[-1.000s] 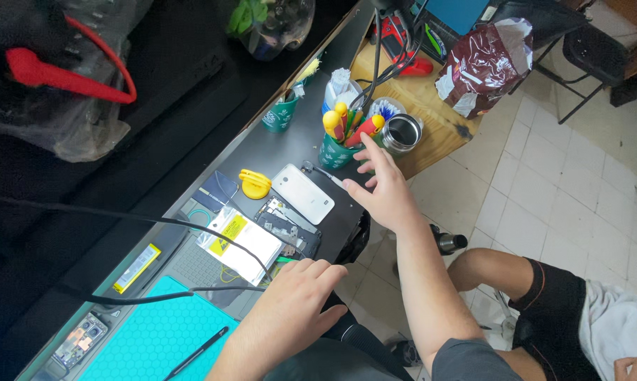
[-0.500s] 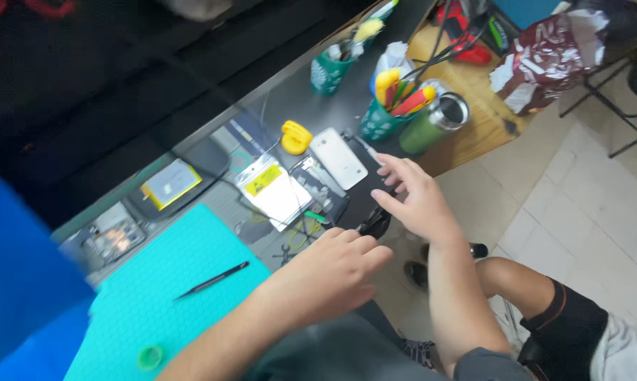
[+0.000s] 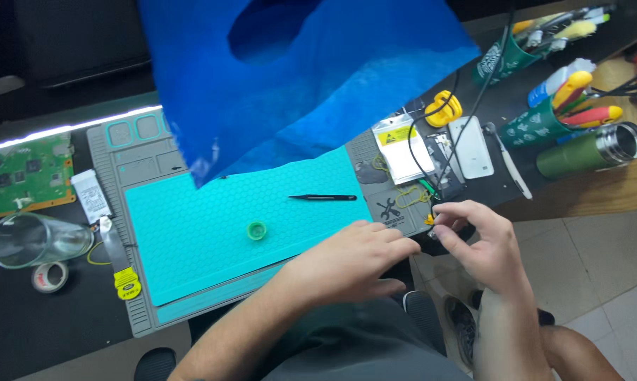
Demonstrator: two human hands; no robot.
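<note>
Both hands have drawn back toward the lower middle of the frame since the earlier pictures, where the right one reached up to the cup of tools and then to the dark device beside the white phone. The right hand (image 3: pixel 477 243) now sits at the near edge of the surface (image 3: pixel 43 317), thumb and forefinger in a narrow grip pinched on a small yellow piece (image 3: pixel 429 220) at the right edge of the grey mat (image 3: pixel 131 159). The left hand (image 3: pixel 357 257) lies flat, fingers loosely extended, its tips touching the mat's lower right corner just beside the right hand; it holds nothing.

The view has swung left: the teal pad (image 3: pixel 212 226) now fills the centre, with black tweezers (image 3: pixel 323 197) and a small green ring (image 3: pixel 257 230) lying on it. A blue cloth (image 3: pixel 297 70), only a sliver at the left edge half a second ago, now hangs across the upper middle. The white phone (image 3: pixel 471 147) and green tool cup (image 3: pixel 537 127) lie in the upper right.
</note>
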